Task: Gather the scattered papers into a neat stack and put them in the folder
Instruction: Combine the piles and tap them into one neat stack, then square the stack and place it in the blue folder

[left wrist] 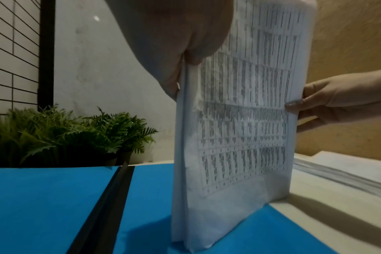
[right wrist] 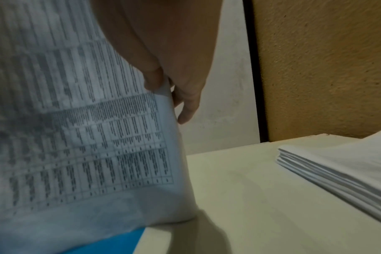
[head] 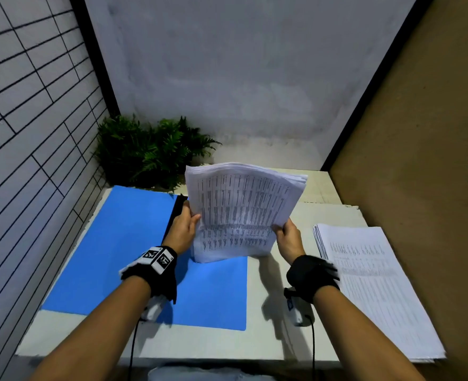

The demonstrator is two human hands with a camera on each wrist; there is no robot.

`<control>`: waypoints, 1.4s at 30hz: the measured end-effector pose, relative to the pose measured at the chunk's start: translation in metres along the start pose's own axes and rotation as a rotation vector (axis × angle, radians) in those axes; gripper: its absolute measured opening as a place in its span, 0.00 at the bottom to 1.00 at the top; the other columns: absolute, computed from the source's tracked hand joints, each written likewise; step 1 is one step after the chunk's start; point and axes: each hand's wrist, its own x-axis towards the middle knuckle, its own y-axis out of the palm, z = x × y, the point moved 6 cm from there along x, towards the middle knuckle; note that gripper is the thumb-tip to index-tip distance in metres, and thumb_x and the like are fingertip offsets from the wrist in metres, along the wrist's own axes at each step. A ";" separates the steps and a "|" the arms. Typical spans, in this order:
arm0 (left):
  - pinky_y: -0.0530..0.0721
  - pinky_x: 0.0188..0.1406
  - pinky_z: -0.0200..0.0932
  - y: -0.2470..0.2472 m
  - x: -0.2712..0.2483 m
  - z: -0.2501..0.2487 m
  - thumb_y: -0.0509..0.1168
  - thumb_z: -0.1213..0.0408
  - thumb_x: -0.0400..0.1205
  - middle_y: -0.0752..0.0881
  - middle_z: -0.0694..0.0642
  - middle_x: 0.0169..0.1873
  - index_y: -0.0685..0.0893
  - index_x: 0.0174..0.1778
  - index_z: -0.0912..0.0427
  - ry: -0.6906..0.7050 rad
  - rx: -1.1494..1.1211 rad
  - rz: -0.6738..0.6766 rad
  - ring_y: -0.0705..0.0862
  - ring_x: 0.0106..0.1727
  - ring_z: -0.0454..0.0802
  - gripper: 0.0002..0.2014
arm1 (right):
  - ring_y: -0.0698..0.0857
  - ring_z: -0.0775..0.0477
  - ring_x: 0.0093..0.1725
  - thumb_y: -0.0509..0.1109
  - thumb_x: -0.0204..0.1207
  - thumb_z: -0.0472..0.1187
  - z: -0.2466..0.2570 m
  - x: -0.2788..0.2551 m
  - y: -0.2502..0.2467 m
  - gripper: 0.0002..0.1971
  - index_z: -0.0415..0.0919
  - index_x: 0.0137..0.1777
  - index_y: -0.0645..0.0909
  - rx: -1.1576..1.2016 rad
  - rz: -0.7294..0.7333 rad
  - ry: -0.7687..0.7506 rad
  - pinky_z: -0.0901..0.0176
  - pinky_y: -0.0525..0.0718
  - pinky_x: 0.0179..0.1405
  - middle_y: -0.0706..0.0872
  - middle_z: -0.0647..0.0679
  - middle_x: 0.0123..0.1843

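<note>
A thick bundle of printed papers (head: 241,213) stands upright on its lower edge, resting on the right half of the open blue folder (head: 111,243). My left hand (head: 184,224) grips the bundle's left edge, thumb on the printed face. My right hand (head: 285,233) grips its right edge. In the left wrist view the bundle (left wrist: 235,137) stands on the folder (left wrist: 43,206) beside its black spine (left wrist: 111,197). The right wrist view shows the bundle (right wrist: 80,137) with my right hand's thumb (right wrist: 154,79) on the front.
A second stack of printed sheets (head: 373,284) lies flat on the white table (head: 265,312) to the right, near the brown wall. A green fern plant (head: 150,149) sits behind the folder at the back left. A tiled wall runs along the left.
</note>
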 end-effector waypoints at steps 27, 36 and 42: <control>0.78 0.65 0.50 0.338 -0.015 -0.076 0.60 0.74 0.78 0.83 0.67 0.62 0.76 0.66 0.69 -0.145 -0.122 0.306 0.81 0.63 0.62 0.18 | 0.81 0.33 0.60 0.58 0.79 0.30 -0.167 -0.014 -0.286 0.14 0.28 0.64 0.74 -0.443 -0.333 0.433 0.50 0.76 0.52 0.83 0.31 0.58; 0.75 0.55 0.45 0.378 -0.017 -0.047 0.60 0.75 0.77 0.79 0.67 0.50 0.78 0.60 0.68 -0.298 -0.029 0.204 0.79 0.53 0.60 0.15 | 0.77 0.29 0.66 0.58 0.77 0.24 -0.209 -0.005 -0.277 0.17 0.25 0.66 0.69 -0.716 -0.238 0.472 0.43 0.77 0.62 0.75 0.27 0.67; 0.70 0.72 0.53 0.392 -0.027 -0.051 0.59 0.65 0.81 0.67 0.71 0.70 0.60 0.74 0.71 -0.409 -0.027 0.241 0.70 0.71 0.65 0.27 | 0.64 0.33 0.76 0.59 0.79 0.31 -0.227 -0.009 -0.258 0.32 0.27 0.79 0.47 -0.899 -0.015 0.508 0.45 0.71 0.71 0.59 0.30 0.78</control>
